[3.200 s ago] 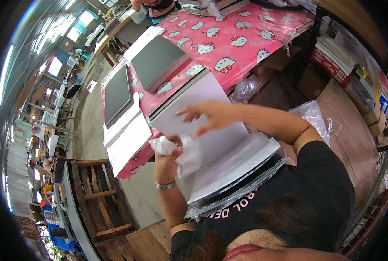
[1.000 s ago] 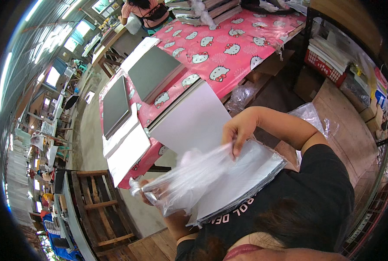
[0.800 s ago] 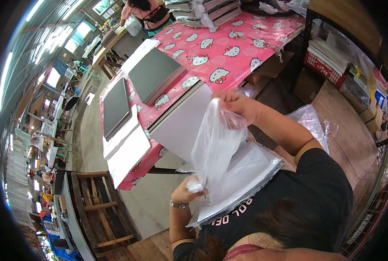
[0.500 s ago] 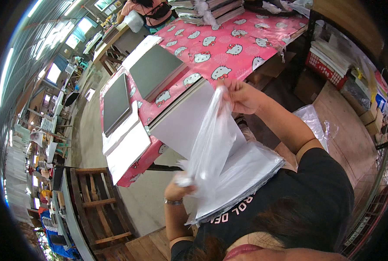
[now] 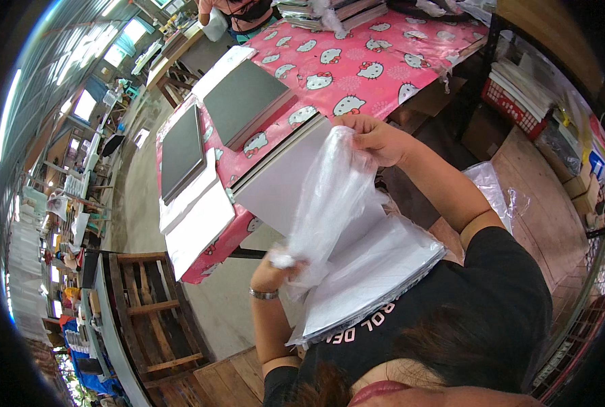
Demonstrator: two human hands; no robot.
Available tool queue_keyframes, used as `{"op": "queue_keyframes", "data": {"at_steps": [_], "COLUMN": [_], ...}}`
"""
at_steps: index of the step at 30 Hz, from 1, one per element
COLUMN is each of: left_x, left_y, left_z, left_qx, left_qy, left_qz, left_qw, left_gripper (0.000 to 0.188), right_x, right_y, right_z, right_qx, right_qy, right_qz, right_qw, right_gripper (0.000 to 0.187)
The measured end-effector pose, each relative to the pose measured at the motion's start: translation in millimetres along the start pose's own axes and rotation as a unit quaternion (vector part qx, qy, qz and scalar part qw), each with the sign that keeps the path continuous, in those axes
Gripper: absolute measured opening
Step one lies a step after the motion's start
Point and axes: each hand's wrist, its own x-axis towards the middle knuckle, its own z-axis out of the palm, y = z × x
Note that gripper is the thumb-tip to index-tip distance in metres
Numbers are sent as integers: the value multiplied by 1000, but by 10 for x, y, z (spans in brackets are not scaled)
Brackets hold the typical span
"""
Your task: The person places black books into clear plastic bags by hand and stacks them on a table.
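Note:
A see-through plastic bag [image 5: 329, 183] is stretched loosely between my two hands. My right hand [image 5: 375, 141] pinches its upper end beside the near table edge. Lower down, my left hand [image 5: 280, 273], with a metal bracelet at the wrist, grips bunched plastic at the other end. Against my body lies a stack of white, plastic-like sheets [image 5: 377, 278], its layered edge toward me. Behind the bag, large white boards or sheets [image 5: 275, 186] lie at the table edge, partly hidden by the plastic.
The table wears a pink patterned cover [image 5: 356, 74]. On it are a thick dark-covered stack [image 5: 248, 98], a thinner dark one [image 5: 182, 152], white sheets [image 5: 200, 220] and piled bundles [image 5: 329, 15]. A wooden pallet [image 5: 153, 308] stands left, a red basket [image 5: 513, 105] right. Another person [image 5: 241, 17] is beyond.
The plastic bag has spread wider and looks more puffed out between my hands. My left hand has moved slightly left and up; my right hand still pinches the upper end.

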Motion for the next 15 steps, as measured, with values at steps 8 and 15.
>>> {"op": "queue_keyframes", "data": {"at_steps": [8, 15], "left_x": [424, 514], "left_y": [570, 419], "left_z": [-198, 142], "left_qx": [-93, 356], "left_qy": [229, 447], "left_qz": [241, 263], "left_qw": [939, 778], "left_gripper": [28, 37], "right_x": [167, -10], "right_y": [-102, 330], "right_z": [-133, -37], "right_qx": [-268, -663], "right_qy": [74, 205], "right_qz": [-5, -179], "right_qw": [961, 698], "right_gripper": [47, 38]}}
